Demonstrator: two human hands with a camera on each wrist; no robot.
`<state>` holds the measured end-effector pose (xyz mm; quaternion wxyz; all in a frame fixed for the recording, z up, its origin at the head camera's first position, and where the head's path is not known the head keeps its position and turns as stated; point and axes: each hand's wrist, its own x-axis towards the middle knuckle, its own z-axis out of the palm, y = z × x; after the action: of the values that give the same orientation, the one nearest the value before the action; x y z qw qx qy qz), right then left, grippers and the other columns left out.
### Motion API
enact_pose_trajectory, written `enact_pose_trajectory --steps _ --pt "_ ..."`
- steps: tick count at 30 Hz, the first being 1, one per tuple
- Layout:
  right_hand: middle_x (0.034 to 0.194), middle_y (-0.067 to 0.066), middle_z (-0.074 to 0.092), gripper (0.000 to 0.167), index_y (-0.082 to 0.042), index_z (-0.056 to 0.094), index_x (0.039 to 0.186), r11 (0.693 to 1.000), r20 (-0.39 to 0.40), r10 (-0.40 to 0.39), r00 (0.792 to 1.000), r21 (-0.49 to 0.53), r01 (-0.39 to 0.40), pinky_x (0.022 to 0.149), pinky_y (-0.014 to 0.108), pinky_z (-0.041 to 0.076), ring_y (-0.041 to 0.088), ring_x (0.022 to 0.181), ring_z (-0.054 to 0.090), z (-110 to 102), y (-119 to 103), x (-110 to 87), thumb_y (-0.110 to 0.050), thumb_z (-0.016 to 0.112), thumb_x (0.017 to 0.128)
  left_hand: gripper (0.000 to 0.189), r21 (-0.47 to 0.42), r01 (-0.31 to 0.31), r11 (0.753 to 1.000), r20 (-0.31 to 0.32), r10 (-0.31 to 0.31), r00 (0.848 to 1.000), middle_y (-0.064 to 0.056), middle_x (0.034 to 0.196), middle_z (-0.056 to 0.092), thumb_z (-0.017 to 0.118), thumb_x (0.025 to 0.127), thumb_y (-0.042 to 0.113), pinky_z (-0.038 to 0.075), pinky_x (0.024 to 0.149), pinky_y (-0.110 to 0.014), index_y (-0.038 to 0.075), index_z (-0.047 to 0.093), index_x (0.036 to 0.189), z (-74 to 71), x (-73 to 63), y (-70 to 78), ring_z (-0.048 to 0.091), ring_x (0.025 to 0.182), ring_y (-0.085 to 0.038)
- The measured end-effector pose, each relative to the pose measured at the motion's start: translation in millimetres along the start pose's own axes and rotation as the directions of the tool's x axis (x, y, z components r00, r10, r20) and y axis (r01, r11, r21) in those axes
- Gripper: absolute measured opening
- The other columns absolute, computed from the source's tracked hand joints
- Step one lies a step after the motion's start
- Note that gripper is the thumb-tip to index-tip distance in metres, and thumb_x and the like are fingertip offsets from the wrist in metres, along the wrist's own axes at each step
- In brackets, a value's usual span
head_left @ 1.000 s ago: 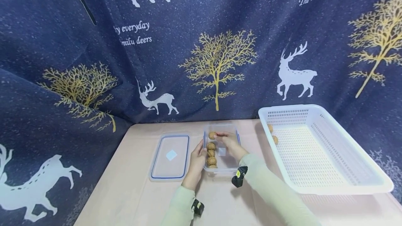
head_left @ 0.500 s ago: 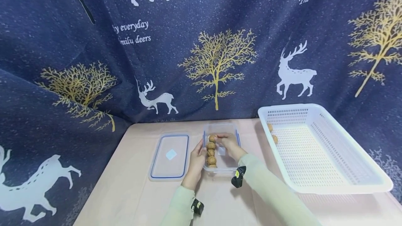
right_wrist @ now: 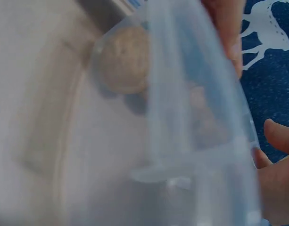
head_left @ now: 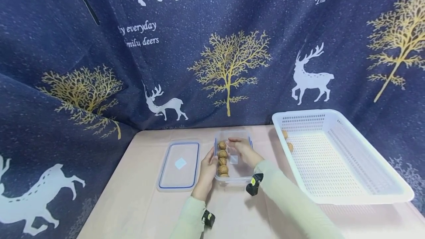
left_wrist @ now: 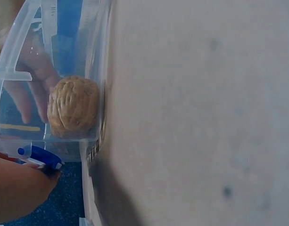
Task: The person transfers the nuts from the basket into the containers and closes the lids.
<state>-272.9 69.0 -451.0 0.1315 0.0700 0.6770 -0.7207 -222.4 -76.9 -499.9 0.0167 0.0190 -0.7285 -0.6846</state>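
A clear plastic food container [head_left: 244,174] with blue side clips sits on the table. Along its left wall runs a row of several walnuts [head_left: 223,154]; the left wrist view shows one walnut [left_wrist: 73,107] through the end wall. My left hand [head_left: 207,169] holds the container's left rim, close to a blue clip [left_wrist: 43,157]. Over the container's right half hovers my right hand [head_left: 245,151], its fingers extended and holding nothing, just right of the farthest walnut [head_left: 222,145]. In the right wrist view the right hand [right_wrist: 278,183] appears beyond the blurred wall.
Left of the container lies its clear lid [head_left: 179,165] with a blue seal. A large white perforated basket [head_left: 358,196] stands at the right, with two walnuts [head_left: 290,147] by its left wall. A dark blue patterned cloth [head_left: 206,113] hangs behind the table.
The right hand has brought a walnut nearer against the far end of the row, let go of it and drawn slightly right. My left hand stays at the container's rim.
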Motion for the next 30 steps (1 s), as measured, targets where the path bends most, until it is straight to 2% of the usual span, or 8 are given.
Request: enact_pose_trajectory --steps 3,7,11,15,19,24,30 --pt "0.141 0.028 0.043 0.044 0.010 0.045 0.136 1.000 0.023 -0.020 1.000 0.016 0.020 0.115 0.045 0.029 0.039 0.133 0.040 -1.2 -11.1 -5.8 -0.003 0.056 0.095 0.048 0.011 -0.002 1.000 -0.012 0.002 1.000 -0.023 0.149 0.035 0.044 0.099 0.005 0.029 0.114 -0.047 -0.001 0.036 0.146 0.0 1.4 -0.5 0.034 0.136 -0.039" --pt "0.139 0.028 0.045 0.044 0.013 0.045 0.134 0.996 0.030 -0.068 0.997 0.062 0.066 0.111 0.039 0.036 0.036 0.131 0.044 -5.9 -13.9 4.2 0.000 0.057 0.093 0.048 0.014 -0.002 1.000 -0.017 0.002 1.000 -0.022 0.149 0.036 0.045 0.099 0.005 0.029 0.114 -0.047 0.000 0.036 0.146 -0.2 1.6 0.4 0.035 0.137 -0.038" --pt "0.140 0.027 0.045 0.044 0.011 0.046 0.135 0.995 0.013 -0.060 0.998 0.078 0.059 0.111 0.038 0.038 0.036 0.131 0.044 -8.5 -24.2 8.5 0.003 0.056 0.092 0.048 0.006 -0.005 1.000 -0.007 0.005 1.000 -0.023 0.149 0.035 0.044 0.099 0.005 0.027 0.115 -0.047 -0.001 0.035 0.146 -0.3 0.8 1.6 0.033 0.137 -0.039" --pt "0.142 0.022 0.046 0.047 0.005 0.046 0.138 0.998 0.012 -0.044 0.999 0.051 0.044 0.112 0.037 0.037 0.033 0.132 0.043 -14.6 -32.9 10.4 -0.002 0.059 0.093 0.048 0.002 0.000 1.000 0.002 0.000 1.000 -0.023 0.150 0.033 0.043 0.099 0.005 0.026 0.115 -0.047 -0.001 0.034 0.146 -0.3 0.6 1.2 0.032 0.138 -0.039" --pt "0.142 0.019 0.047 0.051 0.002 0.045 0.140 0.996 0.021 -0.050 0.999 0.069 0.048 0.110 0.033 0.039 0.030 0.132 0.044 -22.2 -47.5 8.5 -0.006 0.062 0.093 0.048 0.009 0.012 1.000 0.001 -0.012 1.000 -0.024 0.150 0.033 0.043 0.100 0.005 0.026 0.115 -0.047 0.000 0.034 0.147 -0.7 0.7 0.8 0.031 0.138 -0.040" --pt "0.145 0.021 0.042 0.051 0.003 0.041 0.142 0.989 0.039 -0.086 0.996 0.122 0.081 0.111 0.033 0.038 0.032 0.135 0.041 -36.9 -69.8 4.5 -0.003 0.058 0.094 0.048 0.012 0.033 0.999 0.000 -0.033 0.999 -0.023 0.150 0.033 0.044 0.100 0.006 0.026 0.115 -0.047 0.003 0.035 0.147 -1.0 -0.8 0.2 0.031 0.138 -0.039" --pt "0.148 0.022 0.038 0.053 0.004 0.037 0.144 0.984 0.022 -0.146 0.989 0.110 0.143 0.112 0.032 0.036 0.032 0.136 0.038 -65.1 -91.8 0.2 -0.003 0.056 0.095 0.048 0.013 0.033 0.999 0.006 -0.033 0.999 -0.023 0.150 0.033 0.043 0.100 0.006 0.027 0.115 -0.047 0.003 0.035 0.147 -1.3 -1.9 0.4 0.031 0.138 -0.039"
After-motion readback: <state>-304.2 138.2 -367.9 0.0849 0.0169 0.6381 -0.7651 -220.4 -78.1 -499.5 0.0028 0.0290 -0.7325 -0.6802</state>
